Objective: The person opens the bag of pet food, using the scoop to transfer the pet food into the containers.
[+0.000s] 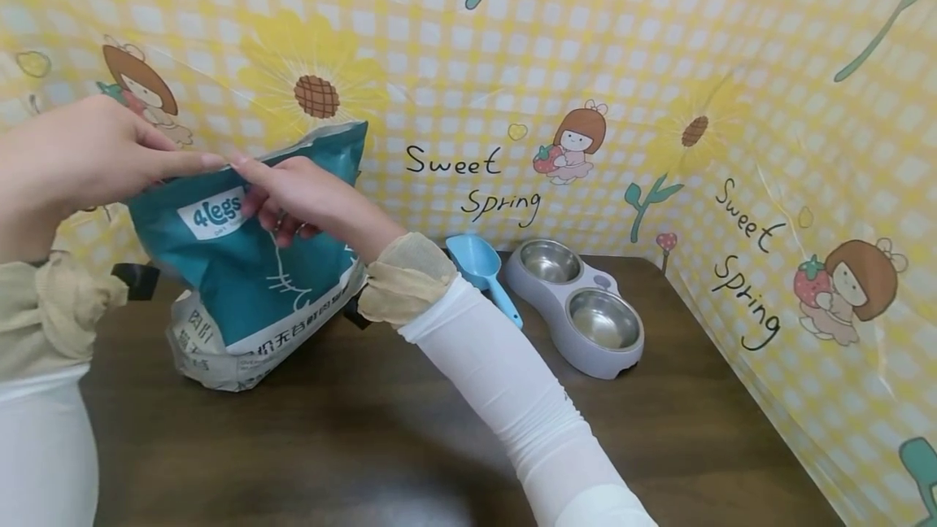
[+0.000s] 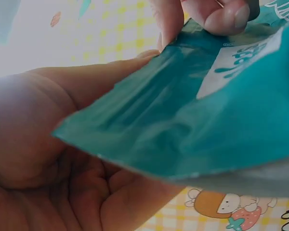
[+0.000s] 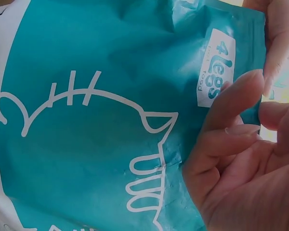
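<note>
The teal pet-food bag (image 1: 252, 267) stands on the dark wooden table (image 1: 410, 437) at about ten o'clock from where the person sits, its crumpled grey-white base touching the tabletop. A white label near the top reads "4Legs", with small print under it that looks like "pet food"; below runs a white fish-skeleton drawing, and the grey band at the bottom carries Chinese characters too creased to read. The left hand (image 1: 88, 154) pinches the bag's top edge between thumb and fingers, and the right hand (image 1: 303, 198) grips the same edge just beside it, fingertips nearly meeting. Further off, at one o'clock, a blue plastic scoop (image 1: 479, 267) lies beside a grey double feeder (image 1: 581, 307) with two steel bowls. Behind, the yellow checked backdrop (image 1: 732, 47) reads "Sweet Spring"
</note>
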{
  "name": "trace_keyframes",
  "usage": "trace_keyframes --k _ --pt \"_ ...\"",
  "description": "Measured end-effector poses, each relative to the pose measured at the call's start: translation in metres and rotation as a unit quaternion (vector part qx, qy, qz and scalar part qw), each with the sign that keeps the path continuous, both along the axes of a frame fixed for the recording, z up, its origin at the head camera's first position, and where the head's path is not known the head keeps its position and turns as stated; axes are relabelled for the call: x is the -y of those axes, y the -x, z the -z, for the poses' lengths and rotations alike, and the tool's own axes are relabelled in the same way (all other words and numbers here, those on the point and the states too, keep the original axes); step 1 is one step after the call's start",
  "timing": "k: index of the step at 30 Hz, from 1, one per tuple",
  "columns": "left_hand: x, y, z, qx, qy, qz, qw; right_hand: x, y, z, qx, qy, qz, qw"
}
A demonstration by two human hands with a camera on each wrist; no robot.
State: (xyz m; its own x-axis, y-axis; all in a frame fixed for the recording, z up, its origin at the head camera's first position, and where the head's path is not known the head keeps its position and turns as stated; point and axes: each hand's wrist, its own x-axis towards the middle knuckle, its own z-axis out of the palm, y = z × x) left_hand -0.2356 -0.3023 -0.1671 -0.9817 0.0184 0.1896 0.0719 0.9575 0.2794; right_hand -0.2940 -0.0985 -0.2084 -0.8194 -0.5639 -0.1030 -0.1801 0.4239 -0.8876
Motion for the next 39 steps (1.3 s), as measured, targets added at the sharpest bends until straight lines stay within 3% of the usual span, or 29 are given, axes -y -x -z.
trace_keyframes --k 6,15,20,26,34,39 --pt "-0.005 -0.003 -0.002 0.014 -0.020 0.001 0.9997 0.000 0.001 -0.001 0.017 -0.004 0.008 1.000" --pt "-0.001 0.001 0.000 0.012 -0.009 0.008 0.9998 0.001 0.001 -0.003 0.025 -0.009 0.002 1.000" --pt "-0.006 0.002 -0.003 -0.006 0.039 0.045 0.9982 0.001 0.001 -0.006 0.025 -0.014 -0.003 1.000" --pt "-0.015 0.003 -0.013 0.014 0.099 0.083 0.9916 -0.004 0.004 -0.011 0.042 -0.006 -0.027 0.999" --pt "-0.023 0.004 -0.016 0.005 0.117 0.075 0.9903 -0.011 0.009 -0.020 0.056 0.027 -0.055 0.997" --pt "-0.027 0.003 -0.015 -0.003 0.128 0.067 0.9895 -0.008 0.006 -0.022 0.057 0.034 -0.026 0.997"
